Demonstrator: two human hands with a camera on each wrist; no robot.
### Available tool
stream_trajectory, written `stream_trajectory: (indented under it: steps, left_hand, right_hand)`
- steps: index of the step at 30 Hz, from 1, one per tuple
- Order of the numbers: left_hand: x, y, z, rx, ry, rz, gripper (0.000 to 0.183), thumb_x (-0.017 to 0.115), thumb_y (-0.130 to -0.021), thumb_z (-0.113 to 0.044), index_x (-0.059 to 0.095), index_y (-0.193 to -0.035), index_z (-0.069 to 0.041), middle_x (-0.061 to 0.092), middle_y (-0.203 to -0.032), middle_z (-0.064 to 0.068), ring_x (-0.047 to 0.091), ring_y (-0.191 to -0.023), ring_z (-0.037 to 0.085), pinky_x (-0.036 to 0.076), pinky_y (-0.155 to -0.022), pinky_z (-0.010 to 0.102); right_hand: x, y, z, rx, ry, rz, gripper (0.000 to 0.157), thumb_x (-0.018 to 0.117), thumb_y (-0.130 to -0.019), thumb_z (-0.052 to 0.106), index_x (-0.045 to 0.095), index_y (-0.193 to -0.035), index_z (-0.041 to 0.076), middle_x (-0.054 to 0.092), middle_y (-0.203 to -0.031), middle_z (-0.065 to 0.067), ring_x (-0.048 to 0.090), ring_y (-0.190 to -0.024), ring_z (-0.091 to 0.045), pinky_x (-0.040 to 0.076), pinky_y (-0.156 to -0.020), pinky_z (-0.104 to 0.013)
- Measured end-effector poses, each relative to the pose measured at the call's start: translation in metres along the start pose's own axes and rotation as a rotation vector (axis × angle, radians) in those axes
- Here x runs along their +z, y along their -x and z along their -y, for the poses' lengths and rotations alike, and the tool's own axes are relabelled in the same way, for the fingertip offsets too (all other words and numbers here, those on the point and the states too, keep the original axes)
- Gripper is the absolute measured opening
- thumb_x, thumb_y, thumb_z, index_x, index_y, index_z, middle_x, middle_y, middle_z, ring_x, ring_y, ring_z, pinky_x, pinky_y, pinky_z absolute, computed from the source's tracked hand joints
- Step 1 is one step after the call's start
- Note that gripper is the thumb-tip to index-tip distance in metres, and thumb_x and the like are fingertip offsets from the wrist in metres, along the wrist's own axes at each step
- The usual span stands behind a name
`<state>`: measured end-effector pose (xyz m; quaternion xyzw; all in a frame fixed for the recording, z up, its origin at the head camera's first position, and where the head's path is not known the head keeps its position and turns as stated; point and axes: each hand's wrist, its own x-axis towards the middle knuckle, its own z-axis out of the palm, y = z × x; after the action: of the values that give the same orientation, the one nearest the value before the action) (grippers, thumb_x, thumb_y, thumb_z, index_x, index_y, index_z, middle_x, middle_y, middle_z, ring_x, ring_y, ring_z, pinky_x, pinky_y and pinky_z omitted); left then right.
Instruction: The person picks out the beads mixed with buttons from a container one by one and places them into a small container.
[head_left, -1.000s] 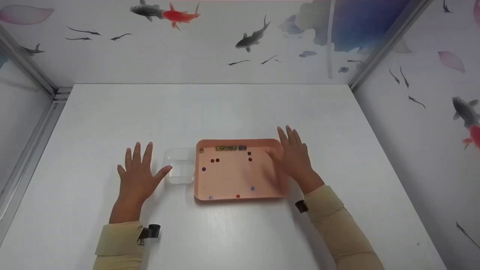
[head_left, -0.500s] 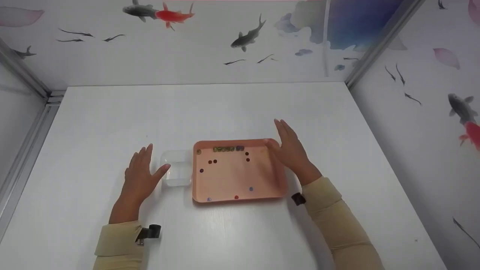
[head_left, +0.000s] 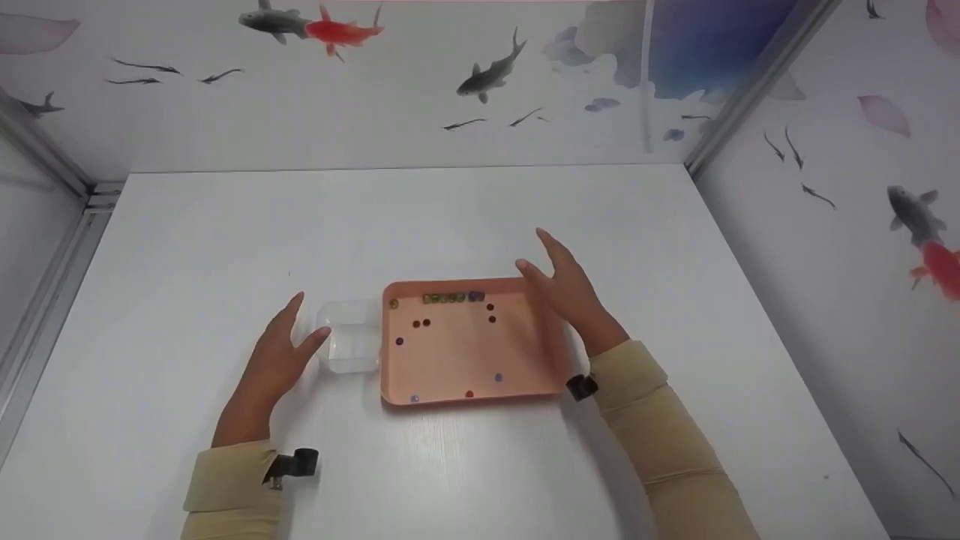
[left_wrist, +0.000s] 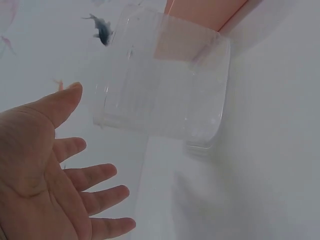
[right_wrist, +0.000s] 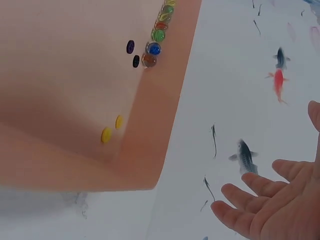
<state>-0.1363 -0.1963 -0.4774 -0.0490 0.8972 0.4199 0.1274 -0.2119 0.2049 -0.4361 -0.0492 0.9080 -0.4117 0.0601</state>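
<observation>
My left hand (head_left: 277, 356), fingers extended and thumb apart, is held beside a clear plastic container (head_left: 354, 349); it holds nothing. In the left wrist view the container (left_wrist: 165, 85) lies beyond the thumb. An orange-pink tray (head_left: 450, 360) stands right against the container's right side. Over the tray's far right corner hovers my right hand (head_left: 570, 292), its fingers spread and nothing in them. Glass marbles (right_wrist: 158, 35) line the tray's far wall. Small buttons are scattered on its floor, among them a yellow button (right_wrist: 106, 134), a purple button (right_wrist: 130, 47) and a red button (head_left: 469, 394).
A white table (head_left: 450, 465) carries the tray and container. Behind it rises a white back wall (head_left: 360, 120) printed with fish, and a similar side panel (head_left: 825, 285) stands on the right. Each sleeve has a black wrist camera mount (head_left: 300, 463).
Both hands have turned edge-on to the head camera, thumbs up and inward. The right hand has shifted slightly left and farther back. Tray and container appear in the same place on the table.
</observation>
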Motion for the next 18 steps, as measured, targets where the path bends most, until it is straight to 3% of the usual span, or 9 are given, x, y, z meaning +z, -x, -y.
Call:
stream_trajectory:
  steps: [9, 18]
  left_hand:
    - [0.0, 0.0, 0.001, -0.032, 0.038, 0.013, 0.078, 0.047, -0.099, -0.049, 0.007, -0.156, -0.014, 0.016, -0.158, 0.022, 0.02, -0.143, 0.045, 0.023, -0.11, 0.063]
    - [0.004, -0.001, -0.001, -0.044, 0.067, 0.028, 0.071, 0.045, -0.101, -0.043, 0.01, -0.156, -0.013, 0.021, -0.157, 0.021, 0.023, -0.142, 0.042, 0.027, -0.11, 0.06]
  right_hand:
    - [0.008, -0.01, -0.003, -0.034, -0.183, 0.016, 0.068, 0.056, -0.098, 0.037, 0.025, -0.154, 0.014, 0.032, -0.155, -0.011, 0.032, -0.142, -0.029, 0.032, -0.111, -0.05]
    - [0.013, -0.016, -0.008, -0.04, -0.265, 0.018, 0.065, 0.058, -0.097, 0.034, 0.032, -0.151, 0.011, 0.04, -0.15, -0.013, 0.038, -0.138, -0.03, 0.035, -0.11, -0.048]
